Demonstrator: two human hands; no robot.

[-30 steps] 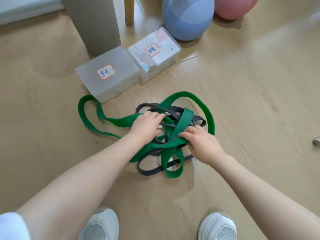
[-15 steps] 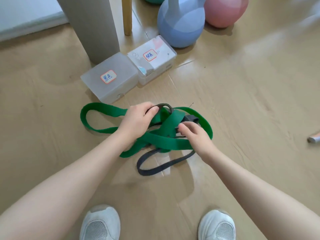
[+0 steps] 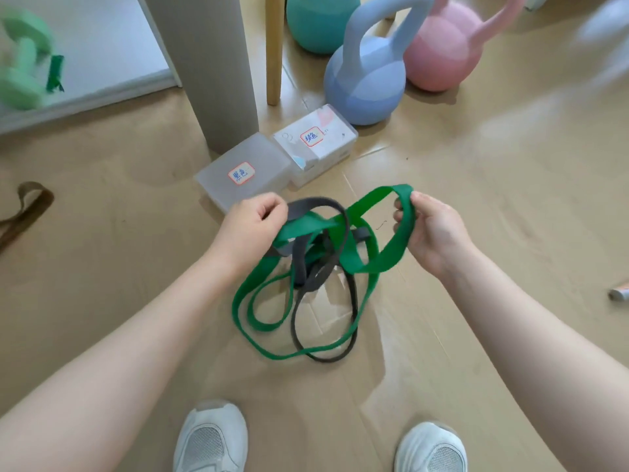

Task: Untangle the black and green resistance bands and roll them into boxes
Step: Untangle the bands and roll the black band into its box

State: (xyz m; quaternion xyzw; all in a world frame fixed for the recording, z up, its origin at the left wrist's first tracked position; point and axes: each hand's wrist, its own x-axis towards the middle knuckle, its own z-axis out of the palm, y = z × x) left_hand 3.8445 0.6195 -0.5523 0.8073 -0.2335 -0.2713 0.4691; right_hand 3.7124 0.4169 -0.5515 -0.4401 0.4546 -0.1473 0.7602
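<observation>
**Bands held up, tangled**

While the green band [image 3: 369, 257] and black band [image 3: 343, 267] hang knotted together above the floor [image 3: 493, 233], the left hand [image 3: 252, 223] pinches both bands, the right hand [image 3: 432, 229] curls around a green loop. Two labelled boxes [image 3: 269, 165] lie just behind.

Matt rubbery green band [image 3: 360, 257], frosted translucent plastic boxes [image 3: 245, 172], and a smooth, faintly glossy wood-look floor [image 3: 476, 206].

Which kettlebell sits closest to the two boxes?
The blue kettlebell, right behind the right-hand box; the pink and teal ones sit farther back.
</observation>
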